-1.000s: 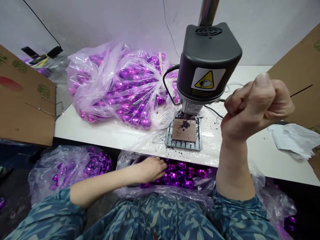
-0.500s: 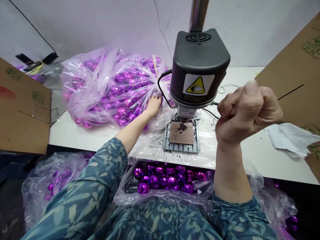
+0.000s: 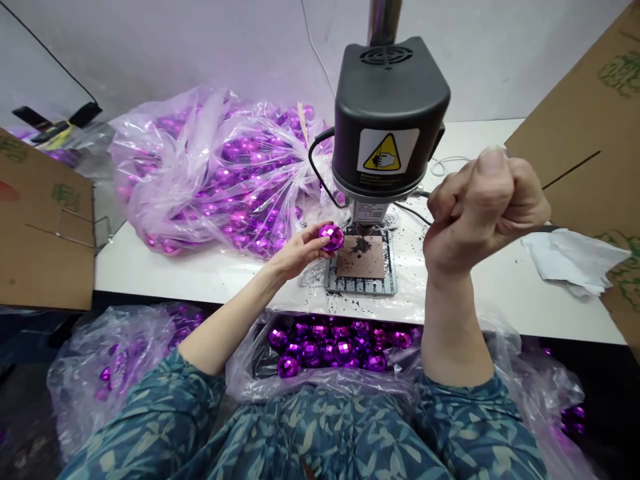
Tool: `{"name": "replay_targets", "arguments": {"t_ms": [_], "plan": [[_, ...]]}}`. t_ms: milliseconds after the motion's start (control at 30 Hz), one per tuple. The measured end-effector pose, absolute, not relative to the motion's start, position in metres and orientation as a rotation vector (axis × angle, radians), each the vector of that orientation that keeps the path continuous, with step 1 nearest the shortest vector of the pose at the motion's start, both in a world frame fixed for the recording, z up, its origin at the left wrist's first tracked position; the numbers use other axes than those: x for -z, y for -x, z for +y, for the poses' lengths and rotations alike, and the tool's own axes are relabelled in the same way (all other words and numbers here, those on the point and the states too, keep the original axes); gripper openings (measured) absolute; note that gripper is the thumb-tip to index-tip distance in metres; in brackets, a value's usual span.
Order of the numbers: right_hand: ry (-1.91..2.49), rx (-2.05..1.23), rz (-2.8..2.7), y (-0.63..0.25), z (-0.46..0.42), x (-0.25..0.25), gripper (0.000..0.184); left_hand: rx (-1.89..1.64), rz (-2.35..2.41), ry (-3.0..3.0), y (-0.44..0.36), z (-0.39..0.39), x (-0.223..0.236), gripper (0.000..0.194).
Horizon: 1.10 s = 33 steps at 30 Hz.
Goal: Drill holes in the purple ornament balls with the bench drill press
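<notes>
My left hand (image 3: pixel 303 252) pinches a shiny purple faceted ball (image 3: pixel 331 237) between thumb and fingers. The ball is at the left edge of a brown square plate (image 3: pixel 367 264), which lies on a grooved metal base (image 3: pixel 360 287). Above the plate stands a black bench drill (image 3: pixel 390 113) with a yellow hand-warning label. To the drill's right, my right hand (image 3: pixel 487 210) is raised in a closed fist; whatever it grips is hidden. A large clear plastic bag (image 3: pixel 195 133) of purple balls lies left of the drill.
Below the table's front edge, a plastic-lined container (image 3: pixel 250 373) holds several purple balls. Dark shavings (image 3: pixel 363 244) litter the plate and base. Cardboard boxes (image 3: pixel 45 233) flank the table at left and right. White paper (image 3: pixel 575 260) lies at right; cables run behind the drill.
My left hand has come out from the big bag toward the drill plate with a purple ball in its fingers. My right fist stays raised beside the drill. The view has shifted slightly.
</notes>
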State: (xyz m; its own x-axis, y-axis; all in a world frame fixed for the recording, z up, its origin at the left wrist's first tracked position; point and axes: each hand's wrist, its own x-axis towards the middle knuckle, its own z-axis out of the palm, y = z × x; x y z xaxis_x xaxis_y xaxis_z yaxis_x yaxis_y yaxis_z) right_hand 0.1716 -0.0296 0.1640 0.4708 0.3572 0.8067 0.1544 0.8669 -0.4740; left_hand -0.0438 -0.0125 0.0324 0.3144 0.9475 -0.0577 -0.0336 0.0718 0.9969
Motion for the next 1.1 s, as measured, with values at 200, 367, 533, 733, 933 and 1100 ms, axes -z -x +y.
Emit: {"name": "replay_targets", "arguments": {"t_ms": [200, 367, 533, 733, 933, 1100], "plan": [[0.559, -0.125, -1.095, -0.172, -0.028, -0.163, 0.054, -0.994, 0.983, -1.313, 0.012, -0.018, -0.002, 0.055], [0.543, -0.116, -1.105, -0.171, -0.03, -0.163, 0.051, -1.025, 1.038, -1.369, 0.0, -0.013, 0.001, 0.053], [0.551, -0.078, -1.123, -0.171, -0.03, -0.161, 0.05, -1.025, 1.139, -1.525, -0.009, -0.012, 0.004, 0.054], [0.55, -0.067, -1.127, -0.171, -0.028, -0.159, 0.049, -1.099, 1.25, -1.878, -0.024, -0.018, 0.009, 0.05], [0.435, -0.068, -1.126, -0.172, -0.026, -0.154, 0.051, -1.087, 1.31, -1.828, -0.029, -0.024, 0.014, 0.054], [0.391, -0.081, -1.124, -0.173, -0.028, -0.144, 0.052, -1.109, 1.312, -1.836, -0.028, -0.027, 0.012, 0.055]]}}
